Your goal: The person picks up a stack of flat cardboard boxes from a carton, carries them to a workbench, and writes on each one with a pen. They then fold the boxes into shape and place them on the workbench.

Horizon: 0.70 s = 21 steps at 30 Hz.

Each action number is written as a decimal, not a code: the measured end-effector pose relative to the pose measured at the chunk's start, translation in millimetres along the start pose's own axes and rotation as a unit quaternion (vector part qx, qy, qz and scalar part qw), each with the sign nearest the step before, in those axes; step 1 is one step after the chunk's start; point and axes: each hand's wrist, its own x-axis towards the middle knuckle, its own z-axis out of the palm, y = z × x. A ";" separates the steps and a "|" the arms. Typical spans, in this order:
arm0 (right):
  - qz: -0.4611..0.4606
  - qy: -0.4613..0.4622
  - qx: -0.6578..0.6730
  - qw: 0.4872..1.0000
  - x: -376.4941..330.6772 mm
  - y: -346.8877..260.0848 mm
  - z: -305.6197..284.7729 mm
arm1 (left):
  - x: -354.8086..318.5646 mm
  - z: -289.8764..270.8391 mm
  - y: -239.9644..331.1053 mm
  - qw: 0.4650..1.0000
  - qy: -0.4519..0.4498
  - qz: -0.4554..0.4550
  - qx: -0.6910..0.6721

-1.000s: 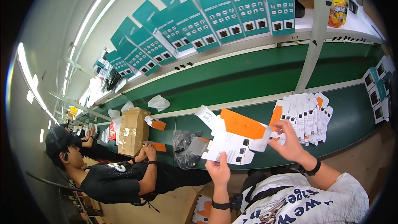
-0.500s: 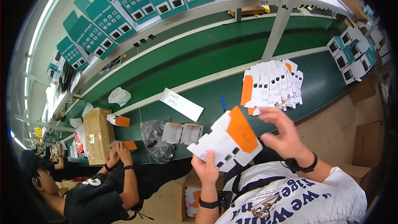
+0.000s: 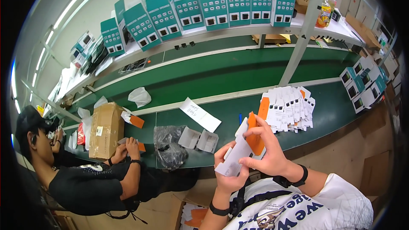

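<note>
A flat white-and-orange cardboard box blank (image 3: 237, 158) is in front of my chest, held in both hands. My left hand (image 3: 229, 179) grips its lower left part, fingers behind and thumb in front. At its right side, my right hand (image 3: 269, 155) has fingers on the orange panel (image 3: 255, 138) and the thumb on the white face. The cardboard bends along a crease between those panels. Beyond my right hand lies a spread pile of similar blanks (image 3: 292, 108) on the dark green bench (image 3: 230, 104). Two small white cardboard trays (image 3: 207, 141) stand to the left of my hands.
A crumpled dark plastic bag (image 3: 170, 147), a white paper strip (image 3: 200, 114) and a blue pen (image 3: 240, 118) lie on the bench. To the left, a co-worker (image 3: 91, 179) handles an orange-and-white piece beside a brown carton (image 3: 105, 130). Teal boxes (image 3: 213, 6) line the shelf.
My right hand, open and apart from the blank before, has come in and taken hold of it. The blank has turned steeper and its orange panel is bent. The view has tilted upward.
</note>
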 end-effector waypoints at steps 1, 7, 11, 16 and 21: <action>0.009 0.004 0.010 1.000 0.4 -1.3 3.0 | -0.2 -2.5 3.9 1.000 -0.005 -0.007 -0.002; -0.039 -0.036 0.036 0.998 4.0 2.8 7.9 | 4.4 -5.1 9.1 0.999 0.018 0.026 0.006; -0.053 -0.058 0.021 0.997 6.4 -12.5 4.5 | 0.1 -14.7 1.5 0.996 0.064 0.040 0.039; -0.102 0.055 0.222 0.968 -24.2 21.6 32.1 | -2.2 -28.2 -10.6 0.964 0.247 -0.017 0.097; -0.180 0.068 0.095 0.977 -16.6 15.0 39.8 | -9.0 -9.4 -18.7 0.987 0.143 -0.057 -0.056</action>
